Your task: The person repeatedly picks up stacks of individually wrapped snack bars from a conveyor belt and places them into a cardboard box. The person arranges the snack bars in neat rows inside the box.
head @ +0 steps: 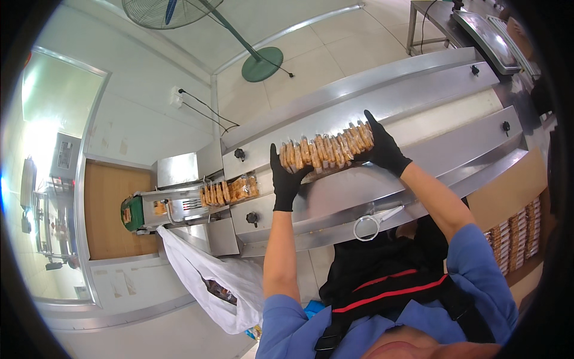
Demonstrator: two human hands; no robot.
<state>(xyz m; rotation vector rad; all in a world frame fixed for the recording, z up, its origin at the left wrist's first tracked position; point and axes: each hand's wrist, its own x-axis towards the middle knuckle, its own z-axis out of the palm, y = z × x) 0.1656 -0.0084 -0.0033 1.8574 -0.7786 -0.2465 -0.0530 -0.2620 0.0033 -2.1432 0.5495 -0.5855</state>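
Note:
A row of clear-wrapped brown snack packets [325, 148], standing on edge and pressed side by side, spans the gap between my hands. At its left end my left hand [287, 181], in a black glove, presses with the thumb up and fingers beneath. The gloved right hand [385, 150] clasps the opposite end in the same way. Below the row is the white belt of a steel conveyor [323, 193], mostly covered by packets and hands. More wrapped packets [228, 190] lie at the conveyor's left end, some upright and some flat.
A small strainer-like round tool with a handle [367, 228] lies on the conveyor's near ledge. To the right is an open cardboard box [506, 184] with stacked packets inside. A white sack [215, 282] hangs at the left. Behind stands a green-based fan [262, 64].

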